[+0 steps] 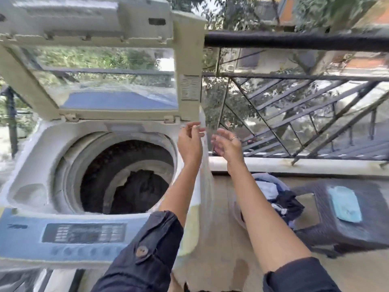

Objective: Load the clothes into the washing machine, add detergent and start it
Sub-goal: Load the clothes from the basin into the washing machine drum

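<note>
The top-loading washing machine (37, 157) stands with its lid (187, 66) raised, and a dark garment (139, 190) lies at the bottom of the drum. My left hand (189, 142) is raised by the lid's right hinge. Its fingers pinch the top of a thin, pale, blurred cloth (207, 163) that hangs down beside the machine. My right hand (228, 144) is just to the right of it, fingers apart and holding nothing. To the right on the floor is a laundry basket (239, 211) with blue, white and dark clothes (280, 199).
The control panel (84, 232) runs along the machine's near edge. To the right of the basket is a dark woven stool (362, 232) with a light blue packet (345, 204) on it. A black metal railing (294, 41) and a pale ledge (294, 166) close off the far side.
</note>
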### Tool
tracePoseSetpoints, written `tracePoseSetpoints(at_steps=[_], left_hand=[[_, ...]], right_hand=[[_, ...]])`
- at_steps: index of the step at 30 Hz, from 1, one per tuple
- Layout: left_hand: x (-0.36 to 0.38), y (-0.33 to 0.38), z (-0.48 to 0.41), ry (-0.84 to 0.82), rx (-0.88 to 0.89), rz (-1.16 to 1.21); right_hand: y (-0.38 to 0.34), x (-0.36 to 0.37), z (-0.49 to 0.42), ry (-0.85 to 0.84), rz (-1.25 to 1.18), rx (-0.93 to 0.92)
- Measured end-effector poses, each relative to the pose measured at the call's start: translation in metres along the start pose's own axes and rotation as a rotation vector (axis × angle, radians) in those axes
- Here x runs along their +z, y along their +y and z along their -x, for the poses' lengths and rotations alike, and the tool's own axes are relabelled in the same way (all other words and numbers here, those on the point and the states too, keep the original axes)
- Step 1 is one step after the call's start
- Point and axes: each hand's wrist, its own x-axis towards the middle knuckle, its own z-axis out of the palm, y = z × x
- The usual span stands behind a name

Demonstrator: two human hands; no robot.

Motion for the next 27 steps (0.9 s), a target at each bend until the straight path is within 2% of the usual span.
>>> tracePoseSetpoints(at_steps=[5, 14, 16, 21, 25, 27], left_hand=[[0.083, -0.046, 0.054, -0.132, -0.050, -0.076], [0.192, -0.157, 0.102, -0.218, -0.315, -0.369], [0.207, -0.187, 0.106, -0.265, -0.360, -0.453], [0.238, -0.287, 0.111, -0.515, -0.423, -0.678], [0.257, -0.374, 0.111, -0.624, -0.367, -0.809], [0.265, -0.420, 0.113, -0.665, -0.416, -0.838]], right_hand=[[-0.012, -0.113, -0.011, 0.025, 0.101, 0.014], [0.030, -0.309, -0.069, 0.293, 0.193, 0.120], [0.056, -0.342, -0.082, 0.351, 0.201, 0.163], [0.134, -0.410, -0.106, 0.421, 0.267, 0.274], [0.219, -0.454, -0.135, 0.365, 0.465, 0.404], [0.258, -0.469, -0.147, 0.327, 0.584, 0.466]])
